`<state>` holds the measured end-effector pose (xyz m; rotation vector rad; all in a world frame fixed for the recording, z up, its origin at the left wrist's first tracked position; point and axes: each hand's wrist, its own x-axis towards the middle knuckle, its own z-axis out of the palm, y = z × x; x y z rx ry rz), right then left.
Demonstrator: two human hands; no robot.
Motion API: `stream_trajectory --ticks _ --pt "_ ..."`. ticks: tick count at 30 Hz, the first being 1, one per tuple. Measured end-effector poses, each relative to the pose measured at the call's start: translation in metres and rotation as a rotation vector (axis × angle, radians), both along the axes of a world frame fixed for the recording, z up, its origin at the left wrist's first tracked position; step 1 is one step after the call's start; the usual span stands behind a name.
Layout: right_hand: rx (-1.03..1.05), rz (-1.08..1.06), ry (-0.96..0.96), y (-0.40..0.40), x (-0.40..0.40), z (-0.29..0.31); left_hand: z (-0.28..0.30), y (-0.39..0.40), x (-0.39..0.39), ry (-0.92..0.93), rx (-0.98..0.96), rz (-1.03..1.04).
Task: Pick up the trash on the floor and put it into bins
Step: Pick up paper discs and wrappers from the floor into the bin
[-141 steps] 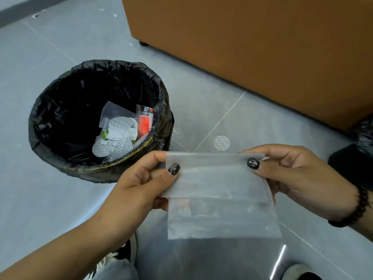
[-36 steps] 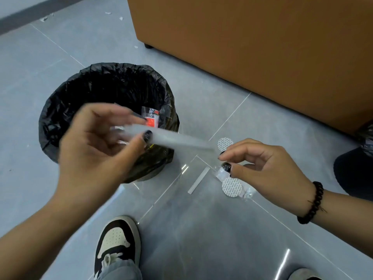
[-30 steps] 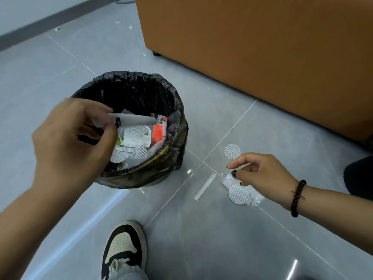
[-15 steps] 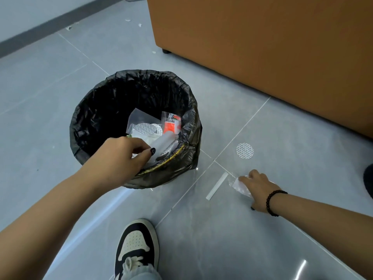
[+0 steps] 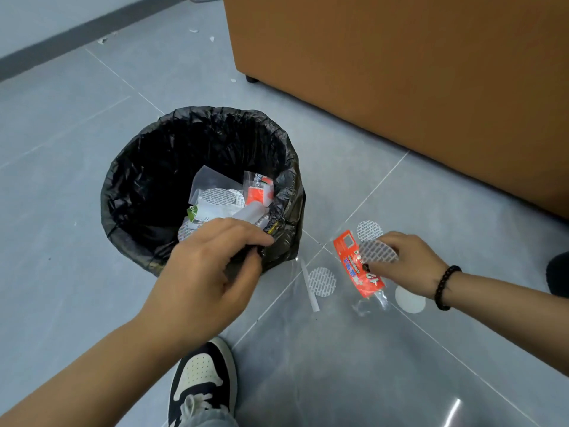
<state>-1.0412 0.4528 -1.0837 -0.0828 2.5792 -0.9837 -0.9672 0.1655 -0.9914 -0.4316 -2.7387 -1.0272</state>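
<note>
A bin with a black liner stands on the grey floor and holds clear bags, round seals and a red packet. My left hand is at its near rim, fingers closed against the liner, with nothing visible in them. My right hand pinches a red wrapper with a clear plastic tail, just above the floor, and a round patterned seal is under its fingers. On the floor lie two more patterned seals, a plain white disc and a white strip.
A large orange-brown cabinet stands behind the bin on the right. My black-and-white shoe is below my left hand. A dark object sits at the right edge. Small scraps lie on the far floor.
My left hand dropped the folded clear bag into the bin and drew back to the near rim. My right hand lifted a red wrapper from the floor, uncovering more discs.
</note>
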Motion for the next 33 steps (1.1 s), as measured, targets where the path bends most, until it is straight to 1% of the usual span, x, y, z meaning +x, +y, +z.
stream_trajectory --ticks 1,3,5,6,8,9,10,12,13,14,15,16,17,19,23,27,29,33 --pt "-0.109 -0.079 -0.051 -0.003 0.001 0.013 0.0 0.003 0.001 -0.013 0.004 -0.032" --pt "-0.394 -0.244 -0.212 -0.01 0.005 0.035 0.0 0.01 0.003 -0.038 0.014 -0.083" --pt "-0.613 -0.354 -0.341 -0.015 0.012 0.053 0.0 0.016 0.005 -0.043 0.036 -0.114" --pt "-0.704 -0.37 -0.382 -0.016 0.016 0.061 0.0 0.018 0.007 -0.042 0.053 -0.111" --pt "-0.847 -0.333 -0.433 -0.018 0.025 0.075 0.005 0.022 0.01 -0.078 0.108 -0.072" --pt "-0.887 -0.298 -0.439 -0.02 0.03 0.081 0.008 0.024 0.012 -0.134 0.155 -0.039" --pt "-0.915 -0.267 -0.441 -0.023 0.034 0.086 0.011 0.027 0.015 -0.23 0.228 -0.008" --pt "-0.936 -0.208 -0.447 -0.028 0.04 0.096 0.015 0.034 0.016 -0.508 0.454 0.023" --pt "-0.909 -0.174 -0.439 -0.033 0.041 0.102 0.016 0.038 0.015 -0.641 0.586 0.045" --pt "-0.854 -0.135 -0.426 -0.037 0.041 0.105 0.017 0.041 0.013 -0.737 0.712 0.09" --pt "-0.787 -0.095 -0.409 -0.042 0.04 0.109 0.019 0.044 0.011 -0.785 0.809 0.149" --pt "-0.718 -0.065 -0.384 -0.047 0.039 0.113 0.02 0.045 0.01 -0.8 0.866 0.206" --pt "-0.667 -0.051 -0.361 -0.051 0.038 0.116 0.021 0.045 0.009 -0.794 0.895 0.248" --pt "-0.63 -0.043 -0.345 -0.058 0.034 0.119 0.022 0.042 0.007 -0.732 0.914 0.291" --pt "-0.658 -0.058 -0.329 -0.066 0.026 0.128 0.023 0.033 0.005 -0.594 0.943 0.347" --pt "-0.626 -0.126 -0.264 -0.076 0.004 0.134 0.023 0.026 0.005 -0.473 0.988 0.357" --pt "-0.634 -0.152 -0.278 -0.089 -0.012 0.135 0.022 0.026 0.007 -0.427 0.98 0.362" --pt "-0.701 -0.098 -0.317 -0.127 -0.039 0.138 0.019 0.028 0.012 -0.375 0.965 0.308"
